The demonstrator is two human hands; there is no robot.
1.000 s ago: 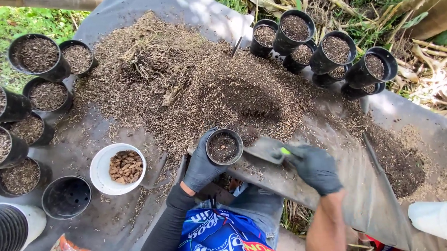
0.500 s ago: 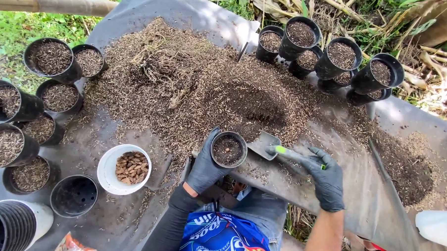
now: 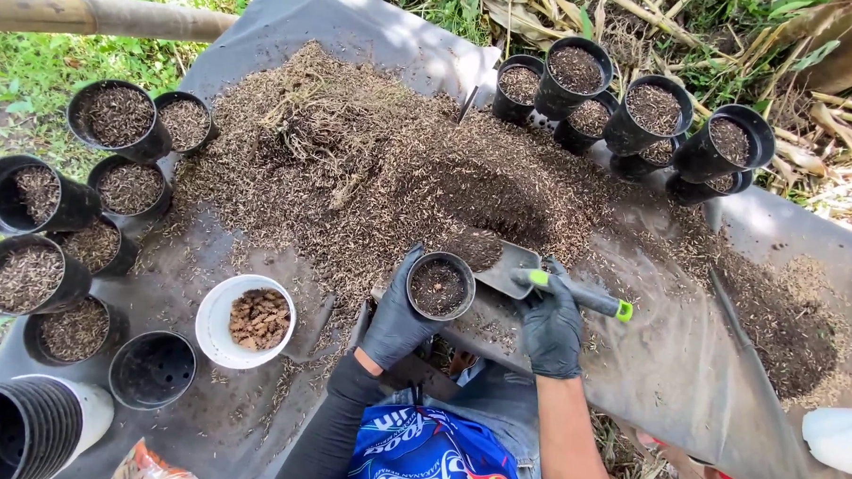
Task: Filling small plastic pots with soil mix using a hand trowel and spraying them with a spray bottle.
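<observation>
Low in the frame's centre, the gloved left hand (image 3: 396, 318) wraps around a small black pot (image 3: 440, 287), already nearly full of dark, husky mix. Just right of it, the right hand (image 3: 550, 322) is closed on a green-handled trowel (image 3: 541, 275), its blade tipped beside the rim. Further up, the big soil heap (image 3: 376, 166) remains. Filled pots (image 3: 120, 118) crowd the upper left and upper right; one empty pot (image 3: 153, 369) and a nested stack (image 3: 22, 441) wait lower left.

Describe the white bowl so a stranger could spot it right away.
Start at the big heap of potting mix on the grey sheet. Left of the gloved left hand sits the white bowl, the only white container among black pots, holding brown chunks.
</observation>
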